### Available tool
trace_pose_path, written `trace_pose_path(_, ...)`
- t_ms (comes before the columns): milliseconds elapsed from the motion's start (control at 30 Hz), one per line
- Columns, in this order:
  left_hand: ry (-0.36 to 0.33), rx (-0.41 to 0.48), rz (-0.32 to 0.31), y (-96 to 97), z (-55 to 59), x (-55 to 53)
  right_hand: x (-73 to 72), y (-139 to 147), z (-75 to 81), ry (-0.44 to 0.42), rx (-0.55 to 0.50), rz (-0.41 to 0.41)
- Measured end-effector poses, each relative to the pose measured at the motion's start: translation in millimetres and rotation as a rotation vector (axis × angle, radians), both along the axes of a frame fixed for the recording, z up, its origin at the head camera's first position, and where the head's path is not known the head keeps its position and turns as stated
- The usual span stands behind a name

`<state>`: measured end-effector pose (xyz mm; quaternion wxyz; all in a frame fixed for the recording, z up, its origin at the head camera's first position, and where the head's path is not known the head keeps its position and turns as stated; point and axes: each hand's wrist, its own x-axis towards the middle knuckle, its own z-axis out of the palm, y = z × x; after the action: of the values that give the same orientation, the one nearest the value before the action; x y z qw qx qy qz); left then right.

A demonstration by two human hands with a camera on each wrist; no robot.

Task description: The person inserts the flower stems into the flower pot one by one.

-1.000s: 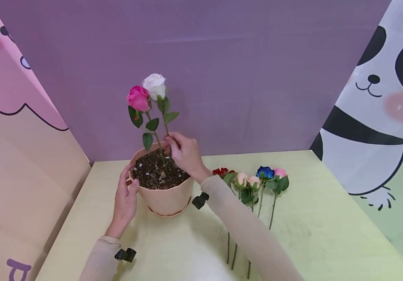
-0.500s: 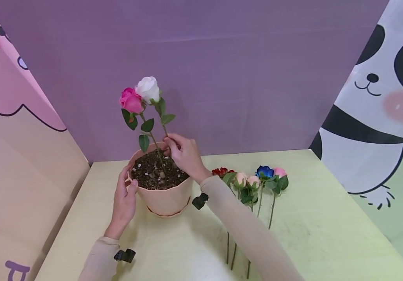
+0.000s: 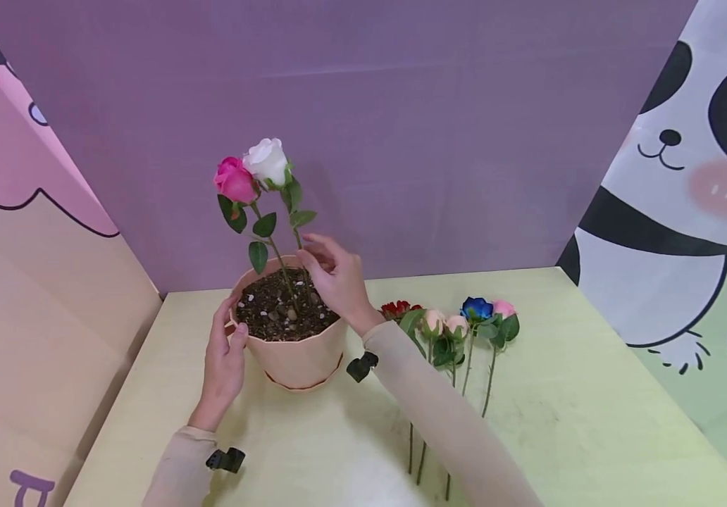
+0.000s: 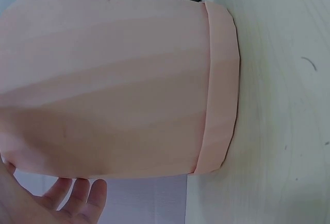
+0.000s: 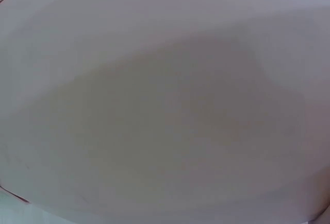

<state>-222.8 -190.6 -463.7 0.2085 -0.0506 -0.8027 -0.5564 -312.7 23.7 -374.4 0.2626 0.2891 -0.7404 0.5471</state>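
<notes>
Head view: from above, facing forward and down over table (image 3: 579, 415); widest. Left wrist view: turned sideways, close to pot (image 4: 113, 80), table at right of frame. Right wrist view: nearer, pot nearly filling frame. Shared by all: pot.

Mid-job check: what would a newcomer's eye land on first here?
Likely the white rose and hot-pink rose, standing in the peach pot against the purple backdrop, with the right hand beside the white one's stem. Next, the panda drawing at the head view's right edge, then the blue flower among those lying on the table right of the pot.
</notes>
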Motion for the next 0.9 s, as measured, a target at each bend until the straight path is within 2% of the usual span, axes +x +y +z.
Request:
trace_pose_path(200,-0.012,0.005,0.003,0.4,2.6,-0.8,-1.4,2,1.6,-0.042,-0.079,0.004)
trace_pose_path(467,-0.016,0.006,0.004,0.6,1.4,1.6,6.5,17,1.2,-0.127,-0.127,-0.028)
trace_pose_path(700,-0.002,0.006,0.005,0.0,3.6,0.1,8.6,28,-2.3,-0.112,-0.14,-0.022)
trace_pose_path(900,-0.025,0.01,0.005,0.2,1.5,0.0,15.5,42,-14.7,-0.126,-0.142,-0.032)
